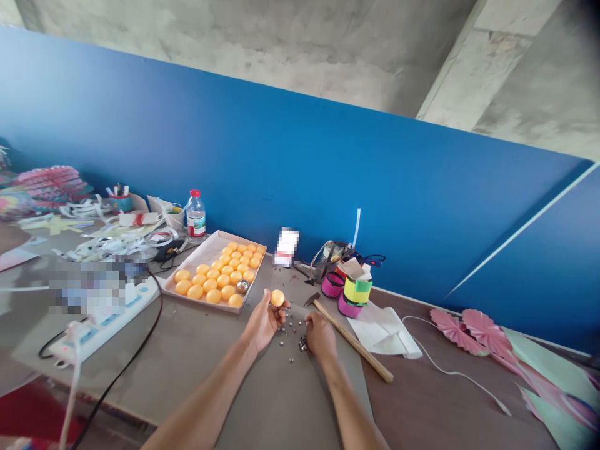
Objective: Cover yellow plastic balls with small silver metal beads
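My left hand (265, 322) is closed round a yellow-orange ball (277, 297), held up at its fingertips. My right hand (320, 336) rests on the table with its fingers curled, pinching a small dark metal piece (303, 344). Several small metal beads (287, 326) lie scattered between the two hands. A shallow tray (212, 247) to the left holds several more yellow-orange balls (219, 278) and one silver ball (242, 286).
A wooden-handled hammer (351, 340) lies right of my right hand. Coloured tape rolls (354, 294), white cloth (384, 331), a cable, and pink paper fans (469, 331) sit further right. A water bottle (195, 215), power strip (100, 319) and paper scraps crowd the left.
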{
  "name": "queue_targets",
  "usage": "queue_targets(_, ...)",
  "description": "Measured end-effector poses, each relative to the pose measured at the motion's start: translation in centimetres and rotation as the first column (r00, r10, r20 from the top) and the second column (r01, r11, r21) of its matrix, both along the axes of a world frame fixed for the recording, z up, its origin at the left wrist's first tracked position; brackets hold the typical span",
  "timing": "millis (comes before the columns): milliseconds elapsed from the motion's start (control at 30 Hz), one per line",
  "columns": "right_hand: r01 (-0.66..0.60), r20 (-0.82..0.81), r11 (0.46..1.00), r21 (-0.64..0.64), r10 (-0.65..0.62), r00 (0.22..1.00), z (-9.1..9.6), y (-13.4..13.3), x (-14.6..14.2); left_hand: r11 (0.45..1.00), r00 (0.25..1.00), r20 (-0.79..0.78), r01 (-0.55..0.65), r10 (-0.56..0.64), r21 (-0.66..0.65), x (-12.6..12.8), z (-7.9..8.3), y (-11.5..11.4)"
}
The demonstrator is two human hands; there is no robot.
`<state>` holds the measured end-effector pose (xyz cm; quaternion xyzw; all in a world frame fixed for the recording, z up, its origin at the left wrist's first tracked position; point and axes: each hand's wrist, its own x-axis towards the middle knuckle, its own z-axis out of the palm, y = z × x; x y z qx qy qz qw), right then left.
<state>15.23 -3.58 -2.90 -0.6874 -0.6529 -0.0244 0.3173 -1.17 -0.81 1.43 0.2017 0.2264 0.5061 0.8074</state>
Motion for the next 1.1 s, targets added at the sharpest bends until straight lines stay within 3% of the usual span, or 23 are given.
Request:
queue_targets(233, 0.054, -0.014, 0.999, 0.009, -0.054, 0.998, -0.3, 0.0, 0.0, 1.0, 1.0, -0.011, 0.001, -0.001, -0.006, 0.0, -0.1, 0.1)
queue_targets(533, 0.065, -0.06, 0.983, -0.172, -0.076, 0.995, 0.3, 0.2, 0.0, 1.0, 1.0, -0.03, 0.01, -0.01, 0.005, 0.2, -0.5, 0.1)
queue_targets(700, 0.077, -0.119, 0.983, -0.168, -0.098, 0.988, 0.5, 0.1, 0.1, 1.0, 0.999, -0.033, 0.019, -0.019, 0.017, 0.2, -0.6, 0.2)
queue_targets(900, 0.099, -0.06, 0.963, -0.251, -0.117, 0.991, 0.9, 0.2, -0.1, 0.999, 0.999, -0.041, 0.036, -0.035, 0.025, 0.3, -0.8, 0.1)
queue_targets(1100, 0.08, -0.109, 0.978, -0.192, -0.102, 0.989, 0.7, 0.2, 0.2, 0.998, 0.997, -0.051, 0.051, -0.05, 0.021, 0.3, -0.9, 0.2)
